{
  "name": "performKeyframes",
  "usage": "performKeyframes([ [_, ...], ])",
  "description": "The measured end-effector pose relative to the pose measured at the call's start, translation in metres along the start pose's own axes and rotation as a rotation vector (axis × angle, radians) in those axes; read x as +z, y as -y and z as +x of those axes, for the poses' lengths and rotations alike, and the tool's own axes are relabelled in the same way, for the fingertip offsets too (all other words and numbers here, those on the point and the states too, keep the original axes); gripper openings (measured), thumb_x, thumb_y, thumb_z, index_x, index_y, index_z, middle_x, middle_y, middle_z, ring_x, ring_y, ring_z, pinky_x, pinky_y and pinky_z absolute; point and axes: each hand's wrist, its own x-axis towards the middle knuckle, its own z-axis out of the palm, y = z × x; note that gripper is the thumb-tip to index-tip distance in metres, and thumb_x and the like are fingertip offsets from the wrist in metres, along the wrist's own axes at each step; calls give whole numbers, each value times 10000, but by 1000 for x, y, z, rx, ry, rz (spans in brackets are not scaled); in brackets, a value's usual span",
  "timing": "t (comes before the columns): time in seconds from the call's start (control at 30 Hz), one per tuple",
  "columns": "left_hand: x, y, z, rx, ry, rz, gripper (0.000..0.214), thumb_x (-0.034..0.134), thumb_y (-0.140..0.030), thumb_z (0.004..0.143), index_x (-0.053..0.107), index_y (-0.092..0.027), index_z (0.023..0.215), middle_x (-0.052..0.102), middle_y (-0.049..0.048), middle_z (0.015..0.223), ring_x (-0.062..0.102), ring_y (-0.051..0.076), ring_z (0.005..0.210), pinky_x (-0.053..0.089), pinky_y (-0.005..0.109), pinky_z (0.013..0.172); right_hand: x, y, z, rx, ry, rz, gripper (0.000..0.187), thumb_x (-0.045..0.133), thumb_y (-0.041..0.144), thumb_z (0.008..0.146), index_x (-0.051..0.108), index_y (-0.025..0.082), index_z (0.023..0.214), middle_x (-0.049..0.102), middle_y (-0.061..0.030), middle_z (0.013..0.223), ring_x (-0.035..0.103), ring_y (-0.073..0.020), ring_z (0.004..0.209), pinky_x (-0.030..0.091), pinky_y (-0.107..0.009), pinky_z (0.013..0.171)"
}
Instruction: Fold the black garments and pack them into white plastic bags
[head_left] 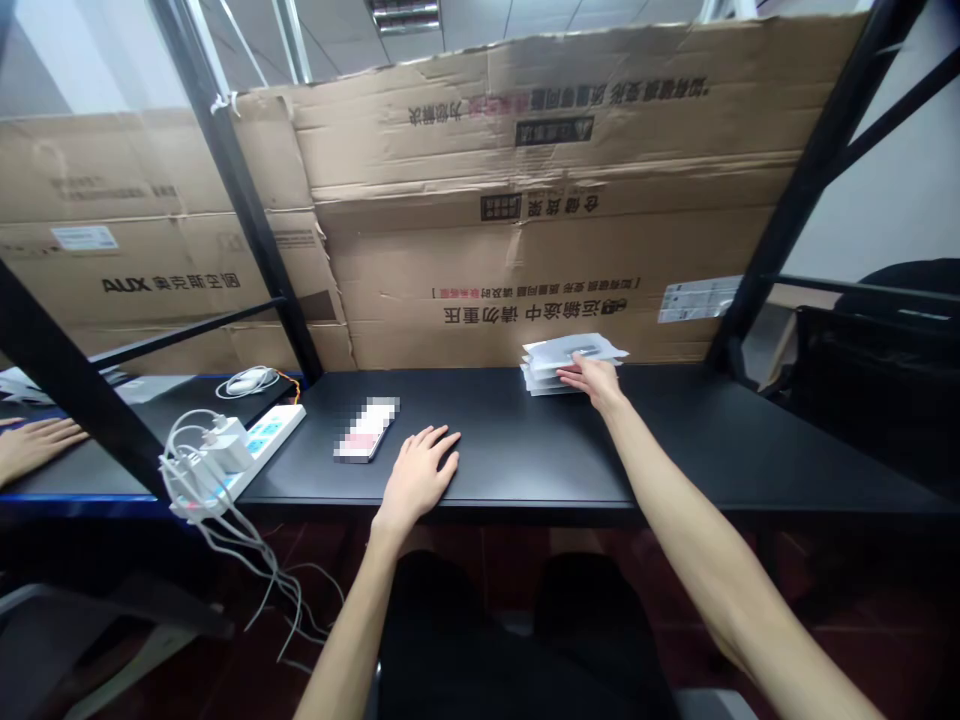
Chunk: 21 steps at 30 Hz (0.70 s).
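Observation:
My right hand (595, 380) is at the front right of a loose stack of white papers (541, 376). Its fingers are closed over the upper sheets, and the stack lies by the cardboard at the back of the black desk (502, 460). How many sheets are between the fingers I cannot make out. Palm down near the front edge, my left hand (420, 470) rests on the desk with its fingers spread and nothing in it. A phone (366, 430) with a blurred screen lies to the left of that hand.
A white power strip (266, 440) with chargers and hanging cables is at the desk's left end. Cardboard sheets (405, 240) stand along the back between black metal posts (817, 190). Another person's hand (41, 445) lies on the neighbouring desk. A black chair (877, 370) is at right.

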Motion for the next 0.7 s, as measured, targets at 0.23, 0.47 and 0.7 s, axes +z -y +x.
performKeyframes([
  [0.23, -1, -2, 0, -17, 16, 4, 463, 443, -405, 1146, 656, -299, 1542, 590, 50, 1667, 465, 319, 1606, 354, 583, 1341, 9, 3, -30, -73, 70, -32, 167, 661, 265, 1087, 711, 117, 1029, 805, -140, 1032, 798, -161, 790, 688, -306, 854],
  [0.47, 0, -1, 0, -11, -7, -7, 452, 451, -411, 1138, 670, -307, 1520, 607, 48, 1650, 482, 321, 1594, 366, 577, 1337, 14, -19, -93, -101, 278, -59, 218, 789, 369, 1003, 791, 151, 985, 843, -123, 969, 837, -237, 809, 729, -384, 854],
  [0.7, 0, -1, 0, -12, -6, -10, 448, 456, -406, 1136, 675, -304, 1513, 612, 57, 1644, 483, 332, 1591, 370, 596, 1332, 18, -40, -144, -10, 397, -94, 337, 816, 493, 972, 813, 156, 968, 844, -146, 969, 848, -266, 850, 724, -396, 885],
])
